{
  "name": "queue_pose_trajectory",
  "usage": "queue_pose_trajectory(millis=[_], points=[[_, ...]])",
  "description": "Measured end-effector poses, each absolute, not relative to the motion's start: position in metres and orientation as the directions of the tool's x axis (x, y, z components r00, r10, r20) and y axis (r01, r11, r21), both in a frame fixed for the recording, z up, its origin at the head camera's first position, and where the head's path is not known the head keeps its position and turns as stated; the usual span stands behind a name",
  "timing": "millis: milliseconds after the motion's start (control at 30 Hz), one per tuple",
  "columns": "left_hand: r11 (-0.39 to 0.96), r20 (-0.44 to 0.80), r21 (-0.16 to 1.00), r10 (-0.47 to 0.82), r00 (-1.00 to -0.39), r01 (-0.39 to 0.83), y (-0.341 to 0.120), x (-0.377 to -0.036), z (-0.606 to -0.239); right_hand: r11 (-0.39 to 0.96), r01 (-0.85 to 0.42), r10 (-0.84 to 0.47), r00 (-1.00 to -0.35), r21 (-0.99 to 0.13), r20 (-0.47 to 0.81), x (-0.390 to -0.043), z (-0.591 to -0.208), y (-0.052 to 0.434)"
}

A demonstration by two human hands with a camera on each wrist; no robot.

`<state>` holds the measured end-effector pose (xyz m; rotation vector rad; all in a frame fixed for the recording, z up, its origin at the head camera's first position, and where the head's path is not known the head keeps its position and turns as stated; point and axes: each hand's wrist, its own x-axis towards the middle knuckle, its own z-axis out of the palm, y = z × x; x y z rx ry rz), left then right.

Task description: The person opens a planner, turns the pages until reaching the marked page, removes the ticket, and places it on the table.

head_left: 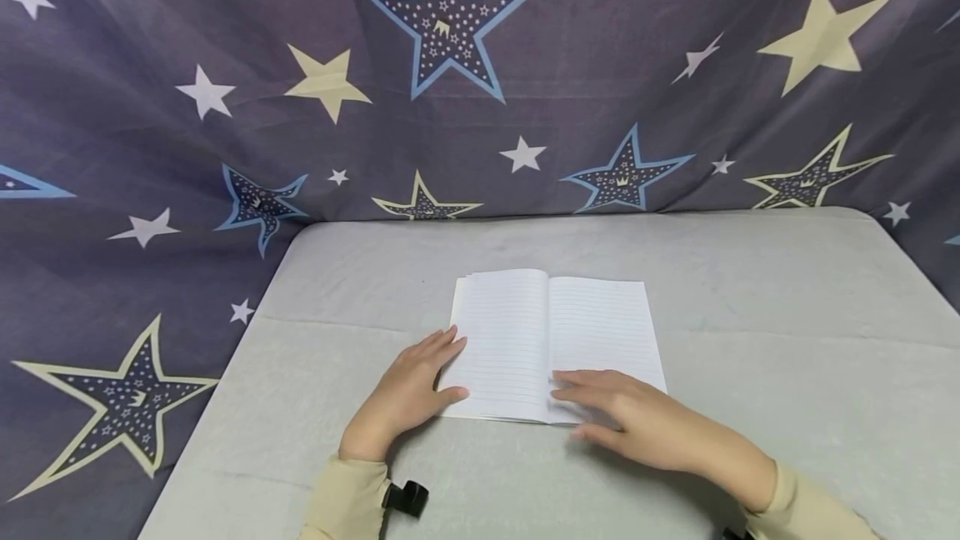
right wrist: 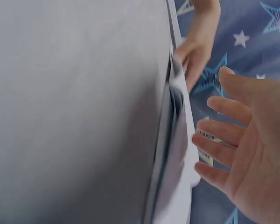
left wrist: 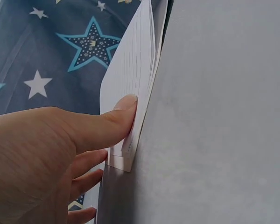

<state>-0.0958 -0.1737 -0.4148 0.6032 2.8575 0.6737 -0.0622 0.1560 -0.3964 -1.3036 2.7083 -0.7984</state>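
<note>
A lined notebook (head_left: 600, 315) lies spread on the grey surface, both visible pages without writing. At its left edge is my left hand (head_left: 408, 386), the thumb resting on the lower part of the left page (left wrist: 126, 70). The other fingers extend along the outer edge, partly hidden behind the thumb in the left wrist view. My right hand (head_left: 637, 419) hovers over the lower right page, fingers extended toward the centre fold and nothing held. In the right wrist view its spread fingers (right wrist: 219, 149) stand apart from the pages, which look blurred there.
A grey padded tabletop (head_left: 787, 407) surrounds the notebook. Behind it and down the left side hangs a dark curtain (head_left: 247, 7) printed with stars. A small black device (head_left: 407, 498) is strapped at the left wrist, beside the beige sleeve (head_left: 348, 498).
</note>
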Motion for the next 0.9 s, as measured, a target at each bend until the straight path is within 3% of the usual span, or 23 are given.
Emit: queue_pose_trajectory(millis=[433, 667, 900], points=[[0.826, -0.083, 0.464, 0.399, -0.913, 0.319, -0.174, -0.095, -0.415, 0.647, -0.586, -0.606, -0.783, -0.488, 0.138, -0.076, -0.405, 0.234], [0.830, -0.087, 0.460, 0.396, -0.914, 0.315, -0.174, -0.096, -0.415, 0.593, -0.572, -0.620, -0.774, -0.567, 0.133, -0.087, -0.420, 0.248], [0.828, -0.083, 0.463, 0.395, -0.915, 0.316, -0.173, -0.096, -0.415, 0.656, -0.578, -0.579, -0.798, -0.485, 0.168, -0.084, -0.426, 0.246]])
